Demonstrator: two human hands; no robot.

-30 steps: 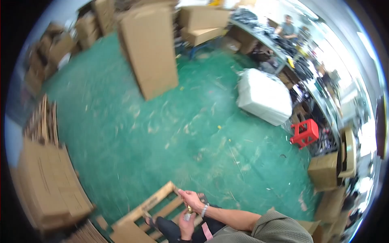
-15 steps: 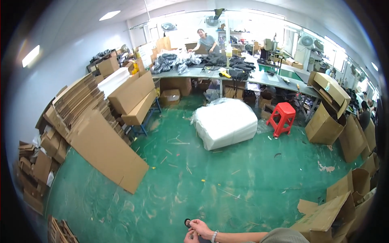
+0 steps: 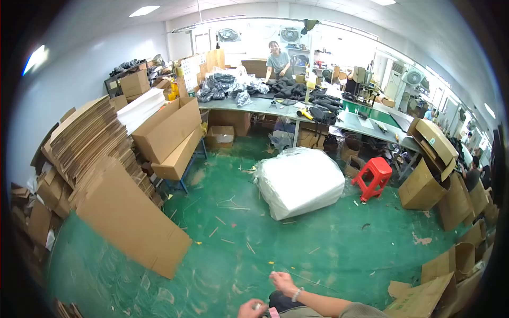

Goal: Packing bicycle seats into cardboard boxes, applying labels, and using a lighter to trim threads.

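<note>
My right hand (image 3: 285, 284) is stretched forward above the green floor at the bottom of the view, a beaded bracelet on its wrist. Its fingers are curled in a pinch; what they hold, if anything, is too small to make out. Lower and to the left, my left hand (image 3: 251, 309) is closed around something small with a pale spot showing, partly cut off by the lower edge. A pink strip (image 3: 274, 312) shows between the hands, beside dark cloth near my body.
A white plastic-wrapped bundle (image 3: 302, 183) lies on the floor ahead, with a red stool (image 3: 374, 177) to its right. Cardboard sheets (image 3: 132, 214) lean at left; open boxes (image 3: 424, 183) line the right. A person (image 3: 278, 61) stands behind the long table (image 3: 249, 104) piled with dark goods.
My hands have come apart; the right has moved forward and right. The small black ring-shaped thing they held together no longer shows. The view has shifted slightly, and the person behind the table stands more upright.
</note>
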